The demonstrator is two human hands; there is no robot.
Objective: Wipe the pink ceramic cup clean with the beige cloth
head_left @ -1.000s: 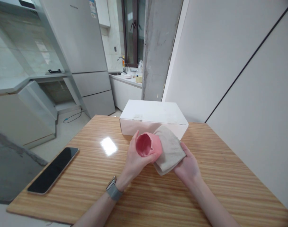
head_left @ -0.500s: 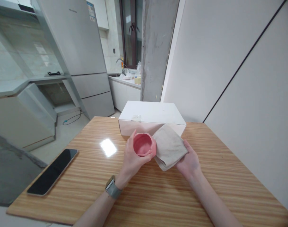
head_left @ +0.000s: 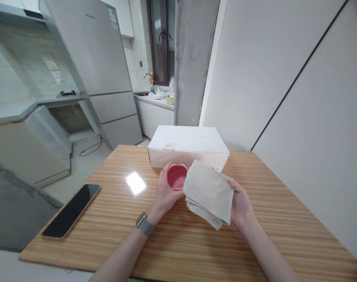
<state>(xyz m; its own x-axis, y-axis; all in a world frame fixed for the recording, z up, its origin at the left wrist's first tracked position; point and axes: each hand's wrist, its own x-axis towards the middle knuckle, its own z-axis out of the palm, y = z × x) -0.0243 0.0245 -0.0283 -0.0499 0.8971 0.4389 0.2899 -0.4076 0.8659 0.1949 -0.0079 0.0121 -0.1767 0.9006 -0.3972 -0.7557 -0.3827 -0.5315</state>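
Note:
My left hand (head_left: 164,192) is closed around a small pink bowl (head_left: 177,177), tilted so that its glossy inside faces me. A folded beige-grey cloth (head_left: 209,192) hangs in my right hand (head_left: 242,203), thumb on top and the other fingers hidden behind it. The cloth's left edge overlaps the right side of the bowl and covers part of it. Both things are above the wooden table (head_left: 178,250), in front of a white box (head_left: 190,140). A watch with a grey band sits on my left wrist.
A dark-screened phone (head_left: 72,211) lies near the table's left edge. The white box stands at the far edge. Beyond the table are a fridge (head_left: 93,51), a sink counter (head_left: 155,102) and a grey pillar (head_left: 193,58). A white wall (head_left: 284,58) runs along the right.
The cloth has turned and come nearer to me, and its left edge now covers the bowl's right side. My right thumb has come over the cloth. The bowl has barely moved.

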